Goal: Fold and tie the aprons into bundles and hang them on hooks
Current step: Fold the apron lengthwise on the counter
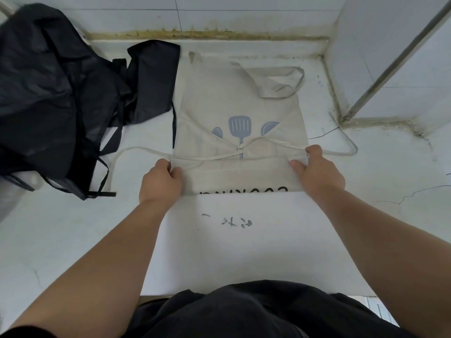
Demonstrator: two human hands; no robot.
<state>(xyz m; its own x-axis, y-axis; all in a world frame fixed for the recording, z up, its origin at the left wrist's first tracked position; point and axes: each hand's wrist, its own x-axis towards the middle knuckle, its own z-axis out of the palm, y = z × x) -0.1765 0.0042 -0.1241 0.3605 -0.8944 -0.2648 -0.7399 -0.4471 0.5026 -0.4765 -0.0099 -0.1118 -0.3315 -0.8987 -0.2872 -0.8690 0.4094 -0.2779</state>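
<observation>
A beige apron (240, 103) printed with blue kitchen utensils lies flat on the white counter (244, 240), its sides folded inward and its near end folded up into a band. My left hand (161, 181) pinches the left corner of that folded band. On the right corner, my right hand (317, 169) pinches the same band. The apron's thin beige ties (136, 150) trail out to both sides, and its neck strap (280, 81) lies across the far right corner.
A heap of black aprons (56, 93) with loose black straps covers the counter's left side. A tiled wall with a stained joint (207, 35) runs along the back. A white panel with a metal edge (390, 69) closes the right side.
</observation>
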